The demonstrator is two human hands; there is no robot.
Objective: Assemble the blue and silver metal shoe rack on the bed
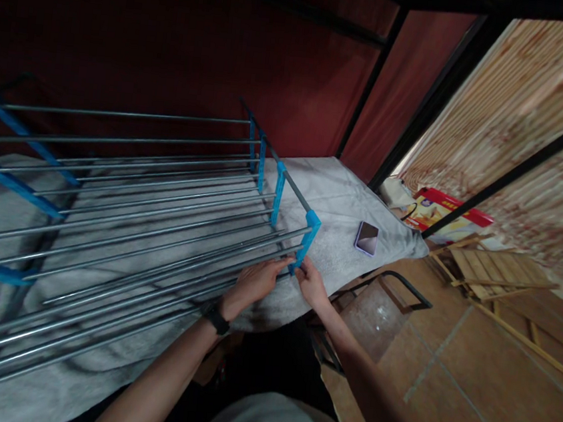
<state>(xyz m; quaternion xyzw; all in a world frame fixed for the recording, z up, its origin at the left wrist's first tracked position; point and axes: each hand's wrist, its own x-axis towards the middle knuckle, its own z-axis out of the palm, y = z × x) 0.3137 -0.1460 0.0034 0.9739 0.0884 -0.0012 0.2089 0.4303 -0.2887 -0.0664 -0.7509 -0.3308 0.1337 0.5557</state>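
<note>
A shoe rack of thin metal tubes (171, 203) and blue plastic connectors lies on its side across a grey cloth. My left hand (258, 280), with a dark watch on the wrist, is closed around a metal tube near its right end. Its fingertips reach the lower part of the front blue connector (307, 244). From the other side, my right hand (311, 284) presses bent fingers against the bottom of that same connector. The exact joint between tube and connector is partly hidden by my fingers.
The grey cloth (337, 183) covers the table, and a phone (366, 238) lies on it to the right. Beyond the table stand a dark metal-framed chair (376, 315), a folded wooden piece (501, 271) and a red-yellow box (447, 215). A dark red wall runs behind.
</note>
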